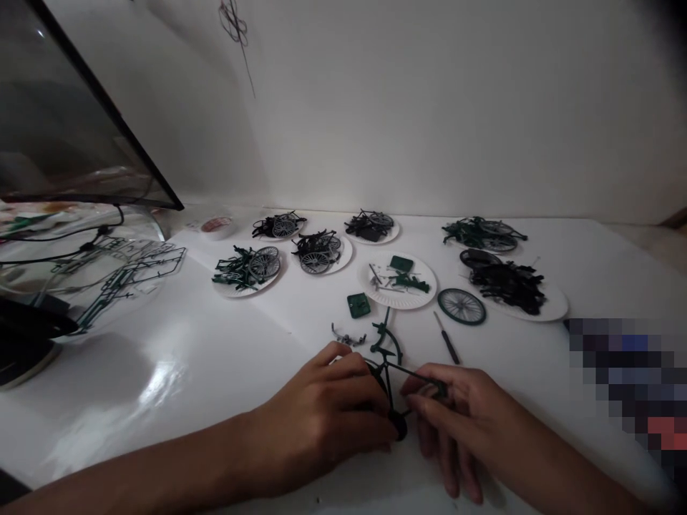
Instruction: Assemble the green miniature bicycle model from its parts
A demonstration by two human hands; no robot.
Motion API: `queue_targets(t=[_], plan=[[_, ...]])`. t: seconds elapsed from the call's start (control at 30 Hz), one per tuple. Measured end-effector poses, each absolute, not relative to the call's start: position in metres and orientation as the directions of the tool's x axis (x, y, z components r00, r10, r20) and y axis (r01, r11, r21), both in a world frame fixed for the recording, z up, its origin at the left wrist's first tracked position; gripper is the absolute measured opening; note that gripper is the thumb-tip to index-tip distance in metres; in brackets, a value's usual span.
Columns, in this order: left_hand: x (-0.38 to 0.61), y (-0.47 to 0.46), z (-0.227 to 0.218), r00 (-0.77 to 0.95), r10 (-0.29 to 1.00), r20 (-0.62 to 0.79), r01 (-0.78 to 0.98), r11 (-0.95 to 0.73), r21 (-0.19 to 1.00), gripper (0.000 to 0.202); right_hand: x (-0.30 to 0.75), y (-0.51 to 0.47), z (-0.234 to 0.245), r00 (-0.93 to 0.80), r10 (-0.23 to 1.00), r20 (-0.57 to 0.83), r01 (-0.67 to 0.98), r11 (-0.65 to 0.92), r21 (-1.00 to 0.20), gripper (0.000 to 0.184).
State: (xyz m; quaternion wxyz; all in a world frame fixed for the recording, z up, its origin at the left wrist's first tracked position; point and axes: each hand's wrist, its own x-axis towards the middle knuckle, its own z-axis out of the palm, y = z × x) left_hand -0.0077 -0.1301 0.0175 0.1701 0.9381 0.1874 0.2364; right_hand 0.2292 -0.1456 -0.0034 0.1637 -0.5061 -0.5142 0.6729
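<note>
A home hobby desk [161,400]; paper plates [413,300] of model parts [247,266]; a monitor [69,107].

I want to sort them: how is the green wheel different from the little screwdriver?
The wheel is round with thin spokes; the screwdriver is long and straight. The wheel has a green rim; the screwdriver has a dark handle and thin metal shaft. Both lie flat on the white table.
</note>
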Motion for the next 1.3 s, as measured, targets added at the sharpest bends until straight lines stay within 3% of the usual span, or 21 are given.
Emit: queue_targets(t=[0.4, 0.63, 0.83, 1.0, 1.3], plan=[[-0.008, -0.128, 0.016, 0.845, 0.386, 0.37, 0.25, -0.897, 0.365, 0.02, 0.23, -0.145, -0.008, -0.416, 0.728, -0.545, 0.312, -0.449, -0.837, 0.043], [-0.006, -0.132, 0.021, 0.857, 0.296, 0.421, 0.247, -0.955, 0.167, 0.03, 0.232, -0.145, -0.005, -0.409, 0.724, -0.556, 0.26, -0.491, -0.831, 0.049], [-0.001, -0.14, 0.017, 0.82, 0.182, 0.542, 0.238, -0.971, -0.034, 0.018, 0.235, -0.146, 0.004, -0.44, 0.692, -0.572, 0.141, -0.576, -0.805, 0.047], [0.002, -0.147, 0.014, 0.773, 0.172, 0.61, 0.25, -0.967, -0.044, 0.014, 0.236, -0.149, 0.01, -0.458, 0.673, -0.581, 0.088, -0.616, -0.783, 0.047], [-0.004, -0.141, 0.021, 0.807, 0.226, 0.546, 0.283, -0.959, -0.02, 0.017, 0.231, -0.149, 0.005, -0.466, 0.699, -0.543, 0.184, -0.524, -0.832, 0.048]])
